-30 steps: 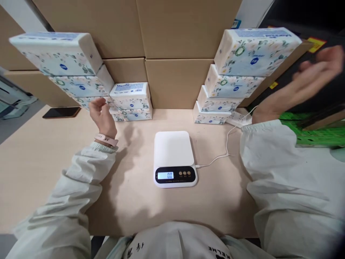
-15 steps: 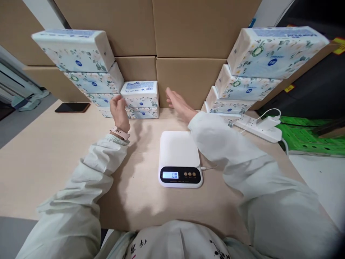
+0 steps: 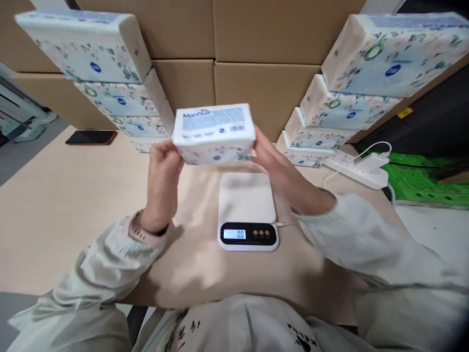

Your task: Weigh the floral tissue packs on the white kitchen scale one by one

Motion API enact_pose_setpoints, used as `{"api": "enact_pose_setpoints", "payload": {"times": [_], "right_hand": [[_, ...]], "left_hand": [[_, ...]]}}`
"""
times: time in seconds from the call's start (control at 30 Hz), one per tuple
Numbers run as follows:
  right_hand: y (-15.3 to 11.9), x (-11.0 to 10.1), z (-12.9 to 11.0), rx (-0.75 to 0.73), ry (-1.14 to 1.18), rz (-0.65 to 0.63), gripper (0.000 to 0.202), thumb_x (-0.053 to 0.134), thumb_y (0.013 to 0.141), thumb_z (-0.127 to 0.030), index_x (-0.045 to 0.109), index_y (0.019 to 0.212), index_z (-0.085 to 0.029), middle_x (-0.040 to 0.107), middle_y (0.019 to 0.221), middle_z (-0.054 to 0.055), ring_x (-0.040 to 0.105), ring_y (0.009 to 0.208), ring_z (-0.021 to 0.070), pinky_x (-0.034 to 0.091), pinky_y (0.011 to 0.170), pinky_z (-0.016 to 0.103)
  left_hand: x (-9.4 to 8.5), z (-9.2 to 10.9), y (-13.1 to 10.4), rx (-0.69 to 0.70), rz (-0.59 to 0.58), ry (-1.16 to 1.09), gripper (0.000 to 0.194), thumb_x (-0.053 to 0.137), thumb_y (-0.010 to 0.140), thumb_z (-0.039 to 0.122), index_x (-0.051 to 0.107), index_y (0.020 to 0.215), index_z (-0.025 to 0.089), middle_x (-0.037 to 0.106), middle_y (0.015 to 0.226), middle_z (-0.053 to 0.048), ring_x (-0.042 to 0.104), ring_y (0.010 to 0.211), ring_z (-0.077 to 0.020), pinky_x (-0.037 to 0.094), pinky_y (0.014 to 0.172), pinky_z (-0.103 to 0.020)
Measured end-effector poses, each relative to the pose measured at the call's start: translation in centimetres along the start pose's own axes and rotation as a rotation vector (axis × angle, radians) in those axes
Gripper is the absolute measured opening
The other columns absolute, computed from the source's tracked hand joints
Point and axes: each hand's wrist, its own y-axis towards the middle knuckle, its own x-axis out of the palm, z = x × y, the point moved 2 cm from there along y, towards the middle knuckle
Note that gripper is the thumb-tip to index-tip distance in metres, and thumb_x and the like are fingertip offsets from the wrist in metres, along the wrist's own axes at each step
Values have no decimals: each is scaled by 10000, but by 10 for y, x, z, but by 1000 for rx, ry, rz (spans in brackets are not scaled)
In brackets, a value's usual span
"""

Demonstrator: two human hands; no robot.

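Note:
A pack of tissues [image 3: 214, 133] with a floral print is held up between my two hands, above and behind the scale. My left hand [image 3: 163, 173] grips its left end, fingers bent around the lower corner. On the right end, the fingers of my right hand [image 3: 273, 159] press against the side. Below stands a white digital scale [image 3: 247, 198] with a bare platform; its display [image 3: 234, 234] reads 0.0. Whatever stands directly behind the held pack is hidden.
Tissue packs are stacked at the left [image 3: 120, 100] and at the right [image 3: 350, 110]. Cardboard boxes [image 3: 267, 93] form a wall behind. A phone [image 3: 91, 137] lies at the table's left. A white power strip [image 3: 355, 168] with cables sits by a green crate [image 3: 428, 181].
My hands have closed on a tissue pack from the short middle stack. They have lifted it and brought it right and nearer, towards the scale. The view has shifted slightly.

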Motion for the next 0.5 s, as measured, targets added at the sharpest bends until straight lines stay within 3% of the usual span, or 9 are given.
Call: {"api": "enact_pose_setpoints", "payload": {"times": [0.1, 0.23, 0.4, 0.5], "right_hand": [[-64, -1, 2, 37, -31, 48, 717, 467, 1042, -661, 200, 1686, -493, 259, 1793, -122, 237, 1689, 264, 300, 1378, 570], [-117, 10, 32, 56, -46, 131, 726, 488, 1051, -604, 193, 1700, -464, 262, 1798, -74, 325, 1658, 286, 355, 1364, 545], [-136, 10, 67, -1, -136, 194, 700, 517, 1072, -469, 223, 1705, -407, 314, 1786, -16, 348, 1648, 276, 334, 1369, 555], [-140, -3, 74, -201, -293, 424, 684, 575, 1046, -410, 319, 1679, -383, 398, 1745, 21, 419, 1603, 314, 335, 1346, 617]], "left_hand": [[15, 9, -53, -94, -124, -30, 404, 792, 934, 460, 657, 1230, 221, 665, 1383, -88, 630, 1337, -254, 474, 1231, -424], [20, -5, -96, -201, -209, -25, 378, 723, 1003, 381, 636, 1351, 261, 611, 1508, -78, 552, 1469, -253, 394, 1325, -463], [18, -29, -113, -281, -243, -7, 323, 674, 1035, 358, 639, 1344, 272, 547, 1596, -83, 490, 1537, -256, 379, 1336, -512], [9, -35, -113, -184, -113, 38, 310, 683, 1018, 393, 670, 1291, 246, 568, 1581, -103, 486, 1544, -271, 355, 1340, -527]]}}
